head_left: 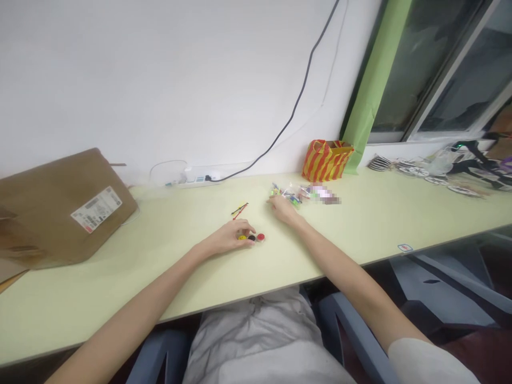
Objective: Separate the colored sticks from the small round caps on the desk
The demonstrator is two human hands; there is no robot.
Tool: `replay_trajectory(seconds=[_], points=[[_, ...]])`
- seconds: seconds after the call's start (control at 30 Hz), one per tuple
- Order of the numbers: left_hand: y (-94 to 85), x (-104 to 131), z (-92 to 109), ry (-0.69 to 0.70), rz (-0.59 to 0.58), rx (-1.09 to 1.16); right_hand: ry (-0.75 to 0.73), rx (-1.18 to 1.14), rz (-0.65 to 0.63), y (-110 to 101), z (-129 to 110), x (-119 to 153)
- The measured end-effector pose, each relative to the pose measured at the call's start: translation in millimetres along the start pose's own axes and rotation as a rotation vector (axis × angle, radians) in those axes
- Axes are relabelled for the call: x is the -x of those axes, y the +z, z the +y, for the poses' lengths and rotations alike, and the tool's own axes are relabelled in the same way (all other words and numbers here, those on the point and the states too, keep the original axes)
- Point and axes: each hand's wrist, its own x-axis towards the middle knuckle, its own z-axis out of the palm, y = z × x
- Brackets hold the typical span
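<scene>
My left hand (230, 237) rests low over the table, its thumb and fingers curved round a black round piece (252, 238) and a yellow round piece (242, 237). Just right of its fingertips lies a red round piece (261, 237). Beyond this hand are thin red, black and yellow sticks (240, 209). My right hand (283, 209) is farther back, with bent fingers close to clear plastic bags (294, 197) of small coloured parts. What its fingertips may hold is too small to make out.
A large cardboard box (64, 208) stands at the left. Against the wall is a power strip (202, 177) with a dark cable (294, 109). A red-and-yellow striped bag (326, 160) stands at the back, and round slatted parts (416, 169) lie at the far right.
</scene>
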Motion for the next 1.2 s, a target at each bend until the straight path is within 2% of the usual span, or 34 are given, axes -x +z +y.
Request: replay_trajectory(seconds=[0.13, 0.3, 0.47, 0.67, 0.9, 1.07, 1.2], points=[[1.9, -0.4, -0.8, -0.024, 0.033, -0.005, -0.055, -0.075, -0.001, 0.9, -10.5, -1.1], [2.8, -1.4, -10.2, -0.050, 0.163, -0.086, -0.029, -0.341, 0.189, -2.3, -28.8, 0.2], [2.4, -3.4, -12.3, -0.110, 0.291, -0.092, 0.097, -0.773, 0.361, -10.4, -62.4, 6.0], [11.0, -8.4, -3.7, -0.178, 0.307, -0.020, 0.098, -0.998, 0.440, -19.9, -102.2, 17.5], [15.7, -10.3, 0.3, -0.137, 0.374, 0.027, 0.043, -1.168, 0.303, -23.1, -119.7, 25.7], [11.7, -7.6, -1.0, -0.159, 0.398, 0.253, -0.001, -1.284, 0.212, -15.2, -114.7, 24.3], [8.9, -7.4, -8.6, -0.160, 0.427, 0.433, -0.016, -1.266, 0.056, -8.8, -111.7, 24.0]])
